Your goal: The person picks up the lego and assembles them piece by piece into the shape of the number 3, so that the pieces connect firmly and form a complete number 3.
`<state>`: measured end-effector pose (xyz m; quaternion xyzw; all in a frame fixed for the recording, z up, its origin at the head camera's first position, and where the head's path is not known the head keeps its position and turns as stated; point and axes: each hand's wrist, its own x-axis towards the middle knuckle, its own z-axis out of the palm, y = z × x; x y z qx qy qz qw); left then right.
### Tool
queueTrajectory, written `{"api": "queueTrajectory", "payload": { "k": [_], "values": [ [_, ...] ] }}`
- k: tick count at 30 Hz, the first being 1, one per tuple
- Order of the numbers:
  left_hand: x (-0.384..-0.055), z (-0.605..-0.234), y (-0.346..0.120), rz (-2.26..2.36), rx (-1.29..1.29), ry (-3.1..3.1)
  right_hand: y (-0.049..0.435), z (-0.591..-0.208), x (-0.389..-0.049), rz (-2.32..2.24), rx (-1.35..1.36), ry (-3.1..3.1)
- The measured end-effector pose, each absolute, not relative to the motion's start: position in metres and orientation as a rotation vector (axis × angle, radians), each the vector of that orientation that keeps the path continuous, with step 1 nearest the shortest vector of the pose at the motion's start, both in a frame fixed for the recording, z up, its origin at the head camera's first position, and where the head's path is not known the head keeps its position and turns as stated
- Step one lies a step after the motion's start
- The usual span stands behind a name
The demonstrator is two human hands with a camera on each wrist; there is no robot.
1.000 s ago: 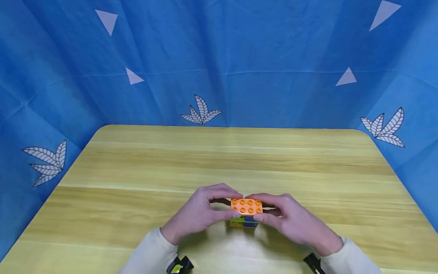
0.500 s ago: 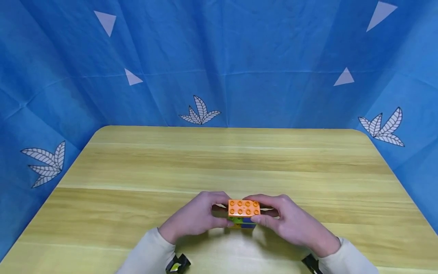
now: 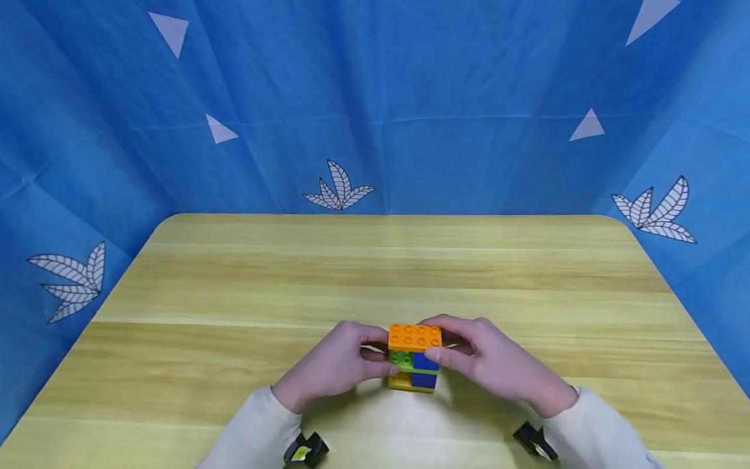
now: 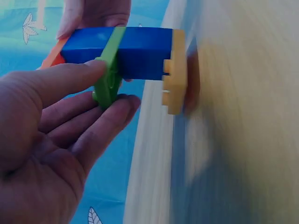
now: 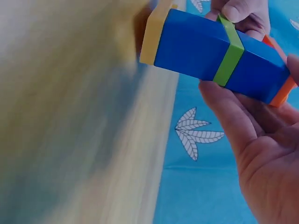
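A stack of toy building blocks stands between both hands near the front of the table. An orange studded brick point(image 3: 415, 337) tops it, above a blue block point(image 5: 262, 70), a green plate point(image 4: 111, 51), another blue block point(image 5: 192, 44) and a yellow plate point(image 4: 177, 70) at the bottom. My left hand point(image 3: 334, 361) pinches the green plate, thumb on the near side and fingers beyond it. From the right, my right hand point(image 3: 489, 357) grips the stack's upper part, thumb on its near face by the orange brick. The yellow plate is close over the tabletop, its shadow beside it.
The wood-grain table point(image 3: 387, 273) has rounded far corners. Blue cloth point(image 3: 445, 130) with white triangles and leaf prints hangs behind it and at both sides. Each wrist carries a black camera mount point(image 3: 306, 449) below its pale sleeve.
The left hand has shifted from the orange brick down to the green plate. The stack's near face shows more in the head view, with its top farther up. The right hand keeps its grip.
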<state>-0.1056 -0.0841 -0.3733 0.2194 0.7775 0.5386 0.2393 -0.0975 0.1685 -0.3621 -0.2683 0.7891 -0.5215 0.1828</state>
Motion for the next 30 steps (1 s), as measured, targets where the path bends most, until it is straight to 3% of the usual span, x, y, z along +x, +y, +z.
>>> {"api": "queueTrajectory", "payload": {
  "k": [9,15,22,30],
  "values": [
    [-0.113,-0.368,-0.077,1.617,0.749,2.368,0.17,-0.349,-0.119,-1.721,-0.44,2.174],
    [-0.119,-0.365,-0.073,1.676,0.711,2.453,0.165,-0.347,-0.122,-1.821,-0.229,2.217],
    [-0.127,-0.362,-0.073,1.819,0.481,2.287,0.162,-0.353,-0.114,-1.902,-0.306,2.285],
    [-0.136,-0.363,-0.069,1.757,0.421,2.288,0.159,-0.357,-0.113,-2.05,-0.309,2.353]
  ]
}}
